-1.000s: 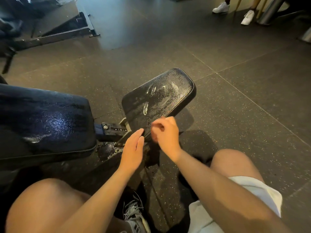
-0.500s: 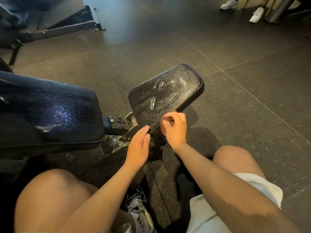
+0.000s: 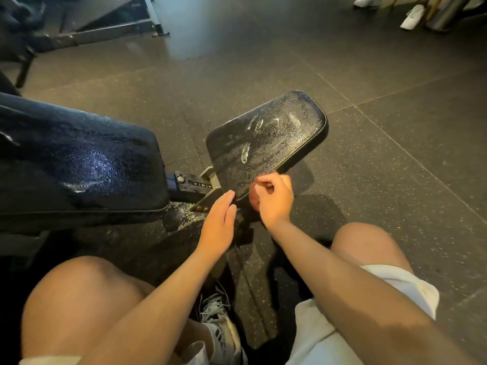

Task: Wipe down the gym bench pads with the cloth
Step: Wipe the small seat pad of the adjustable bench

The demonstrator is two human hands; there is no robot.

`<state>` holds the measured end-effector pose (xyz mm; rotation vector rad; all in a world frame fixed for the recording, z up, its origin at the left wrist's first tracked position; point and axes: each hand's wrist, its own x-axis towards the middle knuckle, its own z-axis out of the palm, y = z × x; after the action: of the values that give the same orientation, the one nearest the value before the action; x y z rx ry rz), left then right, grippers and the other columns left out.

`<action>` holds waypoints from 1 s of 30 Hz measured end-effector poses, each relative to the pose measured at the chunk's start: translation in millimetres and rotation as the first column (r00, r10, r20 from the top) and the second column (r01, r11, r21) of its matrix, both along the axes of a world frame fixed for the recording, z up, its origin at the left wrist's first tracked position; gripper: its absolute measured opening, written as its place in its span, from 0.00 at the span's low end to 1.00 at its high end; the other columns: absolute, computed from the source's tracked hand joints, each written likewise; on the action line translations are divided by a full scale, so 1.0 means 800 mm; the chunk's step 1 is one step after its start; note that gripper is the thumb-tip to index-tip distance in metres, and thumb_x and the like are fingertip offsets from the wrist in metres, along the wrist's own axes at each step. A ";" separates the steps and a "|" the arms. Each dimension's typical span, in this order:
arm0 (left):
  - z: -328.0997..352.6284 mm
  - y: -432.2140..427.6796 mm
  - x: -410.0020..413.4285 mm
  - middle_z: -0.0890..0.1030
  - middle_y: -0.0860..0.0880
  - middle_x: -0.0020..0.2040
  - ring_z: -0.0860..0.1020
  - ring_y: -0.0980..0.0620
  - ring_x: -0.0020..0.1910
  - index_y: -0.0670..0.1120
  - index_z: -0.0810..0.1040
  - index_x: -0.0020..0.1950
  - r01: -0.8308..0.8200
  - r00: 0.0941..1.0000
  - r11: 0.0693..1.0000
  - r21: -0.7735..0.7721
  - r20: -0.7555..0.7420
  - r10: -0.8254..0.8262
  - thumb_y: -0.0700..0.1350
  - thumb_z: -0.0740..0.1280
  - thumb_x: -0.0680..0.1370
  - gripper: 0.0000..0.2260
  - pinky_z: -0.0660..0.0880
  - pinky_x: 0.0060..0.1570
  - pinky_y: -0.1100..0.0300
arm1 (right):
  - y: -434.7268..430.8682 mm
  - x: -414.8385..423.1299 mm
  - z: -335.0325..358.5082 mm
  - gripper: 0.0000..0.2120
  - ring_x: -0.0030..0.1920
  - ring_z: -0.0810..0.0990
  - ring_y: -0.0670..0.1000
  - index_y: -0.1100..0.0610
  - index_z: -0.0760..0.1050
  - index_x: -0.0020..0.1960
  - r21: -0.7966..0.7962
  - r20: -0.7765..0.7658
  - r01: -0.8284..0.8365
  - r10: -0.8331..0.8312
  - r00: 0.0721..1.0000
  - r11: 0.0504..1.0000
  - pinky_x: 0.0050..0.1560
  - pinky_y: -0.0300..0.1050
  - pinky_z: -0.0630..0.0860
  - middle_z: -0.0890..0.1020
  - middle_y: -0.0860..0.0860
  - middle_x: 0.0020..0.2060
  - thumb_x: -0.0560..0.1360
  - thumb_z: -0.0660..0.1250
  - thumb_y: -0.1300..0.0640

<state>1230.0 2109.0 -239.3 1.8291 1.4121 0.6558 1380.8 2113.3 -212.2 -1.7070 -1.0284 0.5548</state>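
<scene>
The small seat pad [image 3: 266,143], tilted and beaded with spray, sits just past the long back pad [image 3: 79,164]. The left hand [image 3: 218,227] is flat and open at its near corner; the right hand [image 3: 274,198] curls loosely at the near edge, holding nothing visible. No cloth shows, so the spray may drip off before wiping.

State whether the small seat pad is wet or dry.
Wet: the small seat pad is covered in fine spray droplets with foamy streaks, not yet wiped.
</scene>
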 end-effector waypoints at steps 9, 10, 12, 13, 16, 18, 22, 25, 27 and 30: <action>-0.005 -0.010 0.025 0.63 0.49 0.69 0.63 0.74 0.61 0.50 0.69 0.72 -0.148 0.965 0.989 0.004 0.220 0.144 0.45 0.62 0.83 0.16 0.59 0.60 0.80 | -0.026 -0.017 -0.009 0.10 0.48 0.80 0.37 0.58 0.82 0.54 -0.020 -0.226 -0.230 0.220 0.949 0.973 0.48 0.32 0.76 0.81 0.52 0.52 0.79 0.64 0.65; -0.006 -0.011 0.035 0.62 0.49 0.67 0.63 0.75 0.59 0.50 0.70 0.72 -0.134 0.967 0.991 0.003 0.217 0.130 0.44 0.63 0.83 0.17 0.57 0.57 0.83 | -0.027 -0.011 -0.007 0.10 0.50 0.81 0.41 0.56 0.82 0.54 -0.011 -0.279 -0.232 0.219 0.935 0.973 0.49 0.37 0.78 0.83 0.52 0.51 0.80 0.62 0.64; -0.007 -0.010 0.052 0.62 0.47 0.65 0.66 0.69 0.56 0.50 0.73 0.69 -0.119 0.970 0.992 0.032 0.215 0.109 0.43 0.66 0.82 0.16 0.59 0.60 0.81 | -0.029 -0.001 -0.003 0.12 0.52 0.82 0.46 0.50 0.80 0.55 -0.056 -0.309 -0.211 0.184 0.933 0.976 0.53 0.46 0.80 0.84 0.50 0.50 0.81 0.60 0.60; -0.007 -0.008 0.059 0.63 0.47 0.64 0.67 0.65 0.56 0.50 0.75 0.68 -0.119 0.972 0.991 0.055 0.210 0.105 0.43 0.67 0.81 0.15 0.62 0.63 0.76 | -0.029 0.002 -0.001 0.12 0.52 0.82 0.45 0.49 0.79 0.56 -0.078 -0.278 -0.193 0.165 0.946 0.978 0.53 0.45 0.80 0.83 0.48 0.50 0.81 0.59 0.60; -0.010 0.007 0.064 0.68 0.48 0.60 0.70 0.52 0.60 0.51 0.78 0.65 -0.128 0.982 0.983 0.129 0.154 0.108 0.43 0.67 0.80 0.14 0.70 0.66 0.54 | -0.027 0.011 0.006 0.12 0.52 0.79 0.42 0.53 0.79 0.59 -0.063 0.029 -0.137 0.139 0.990 0.989 0.55 0.33 0.73 0.81 0.47 0.51 0.81 0.59 0.60; -0.009 0.011 0.056 0.71 0.51 0.58 0.72 0.51 0.58 0.53 0.78 0.64 -0.084 0.992 0.981 0.172 0.104 0.067 0.42 0.66 0.80 0.14 0.72 0.62 0.53 | -0.024 0.011 0.009 0.13 0.52 0.76 0.42 0.54 0.79 0.60 -0.047 0.170 -0.147 0.153 0.973 0.988 0.55 0.27 0.69 0.79 0.47 0.52 0.82 0.59 0.60; -0.022 0.012 0.014 0.72 0.52 0.55 0.71 0.57 0.54 0.53 0.81 0.56 -0.156 0.986 0.973 0.172 0.085 0.143 0.38 0.65 0.79 0.12 0.71 0.60 0.58 | -0.018 0.005 0.006 0.13 0.56 0.75 0.49 0.54 0.79 0.61 -0.160 0.301 -0.245 0.284 0.910 0.956 0.60 0.42 0.71 0.79 0.48 0.52 0.81 0.59 0.60; -0.025 0.016 -0.013 0.72 0.51 0.57 0.71 0.60 0.55 0.53 0.81 0.57 -0.324 0.937 0.946 0.027 0.151 0.316 0.38 0.64 0.81 0.12 0.71 0.63 0.60 | -0.014 -0.004 0.012 0.13 0.57 0.75 0.52 0.54 0.79 0.61 -0.165 0.331 -0.278 0.318 0.888 0.946 0.59 0.41 0.69 0.80 0.50 0.53 0.81 0.59 0.61; -0.019 0.017 -0.009 0.70 0.52 0.59 0.69 0.64 0.56 0.50 0.80 0.62 -0.288 0.946 0.956 0.053 0.175 0.275 0.40 0.63 0.82 0.12 0.67 0.60 0.71 | -0.009 -0.008 0.017 0.13 0.58 0.74 0.52 0.54 0.80 0.60 -0.163 0.363 -0.264 0.306 0.880 0.951 0.58 0.39 0.68 0.80 0.51 0.54 0.81 0.60 0.61; -0.004 0.015 0.006 0.70 0.52 0.59 0.69 0.69 0.54 0.48 0.81 0.62 -0.325 0.923 0.943 0.069 0.241 0.300 0.41 0.62 0.83 0.11 0.64 0.58 0.77 | 0.002 -0.010 0.022 0.14 0.60 0.73 0.52 0.53 0.80 0.60 -0.204 0.397 -0.240 0.304 0.866 0.949 0.59 0.40 0.67 0.79 0.51 0.55 0.80 0.60 0.62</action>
<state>1235.2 2120.6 -242.7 1.5584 1.5506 1.0877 1373.1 2115.1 -194.5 -1.8730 -1.5953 0.4536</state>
